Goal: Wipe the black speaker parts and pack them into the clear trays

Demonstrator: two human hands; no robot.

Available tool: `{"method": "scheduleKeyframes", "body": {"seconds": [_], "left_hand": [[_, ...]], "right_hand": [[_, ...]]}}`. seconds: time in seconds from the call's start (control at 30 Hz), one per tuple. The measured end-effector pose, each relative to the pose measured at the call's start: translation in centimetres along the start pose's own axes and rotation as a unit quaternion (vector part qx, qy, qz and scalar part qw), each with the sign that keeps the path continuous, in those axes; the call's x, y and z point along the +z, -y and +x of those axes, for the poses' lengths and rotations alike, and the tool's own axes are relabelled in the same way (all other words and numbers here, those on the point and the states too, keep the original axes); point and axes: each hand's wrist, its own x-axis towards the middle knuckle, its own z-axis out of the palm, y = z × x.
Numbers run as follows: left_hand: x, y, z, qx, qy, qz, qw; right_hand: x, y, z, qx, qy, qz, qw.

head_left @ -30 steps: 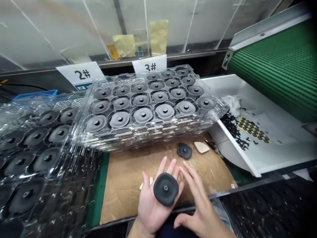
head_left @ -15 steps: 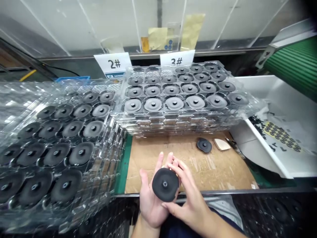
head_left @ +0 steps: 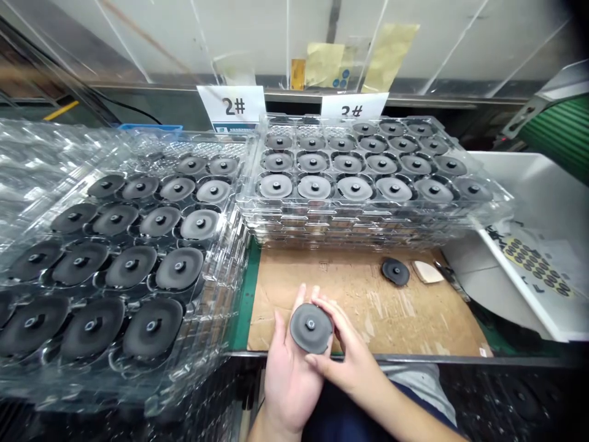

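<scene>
Disc (head_left: 311, 331) in hands (head_left: 293, 380) (head_left: 350, 362): left spread, right pinching.

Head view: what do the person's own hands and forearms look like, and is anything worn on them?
The ungloved left hand and ungloved right hand are bare, with no ring visible. Neither bare forearm shows a sleeve, watch or cable in view. Dark navy cloth, apparently clothing, shows between them.

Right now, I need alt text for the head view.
A black disc lies on the open left hand, with the right hand holding its edge. Beyond, another disc sits on cardboard beside a pale pad; clear trays of similar discs stand to the left and behind.
</scene>
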Motion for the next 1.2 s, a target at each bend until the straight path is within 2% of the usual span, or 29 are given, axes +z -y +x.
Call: {"method": "scheduleKeyframes", "body": {"seconds": [0.13,0.33,0.4,0.6,0.67,0.77,0.83,0.9,0.97,1.07,1.13,1.2], "left_hand": [[-0.1,0.2,-0.2,0.04,-0.061,-0.015,0.997],[0.0,0.2,-0.2,0.073,-0.122,-0.016,0.99],[-0.1,0.3,-0.2,0.081,-0.122,-0.001,0.989],[-0.7,0.3,-1.2,0.087,-0.08,0.116,0.986],[-0.8,-0.4,-1.8,0.033,-0.041,0.164,0.985],[-0.9,-1.5,-2.4,-0.084,0.061,0.237,0.966],[-0.9,-2.0,-2.7,-0.113,0.106,0.271,0.95],[-1.2,-2.1,-2.9,-0.112,0.112,0.268,0.95],[-1.5,-2.0,-3.0,-0.095,0.082,0.225,0.966],[-2.5,-1.7,-2.8,-0.016,-0.006,0.15,0.989],[-3.2,-1.7,-2.5,0.036,-0.054,0.129,0.989],[-3.8,-1.7,-2.2,0.058,-0.076,0.127,0.987]], "right_hand": [[0.3,-0.5,0.4,0.046,0.018,0.051,0.997],[0.3,-1.0,0.6,0.048,0.057,0.059,0.995],[0.0,-0.9,0.7,0.041,0.067,0.059,0.995],[-2.3,0.5,0.9,-0.011,0.108,0.001,0.994],[-3.3,1.2,0.9,-0.032,0.136,-0.03,0.99],[-4.5,2.1,0.8,-0.038,0.199,-0.047,0.978],[-5.0,2.4,0.8,-0.046,0.248,-0.061,0.966],[-5.3,2.1,1.0,-0.061,0.268,-0.087,0.958],[-5.5,1.0,1.6,-0.082,0.239,-0.148,0.956],[-5.2,-2.0,2.8,-0.089,0.137,-0.255,0.953],[-4.5,-4.0,3.3,-0.077,0.082,-0.289,0.951],[-3.6,-5.4,3.3,-0.076,0.056,-0.294,0.951]]}}
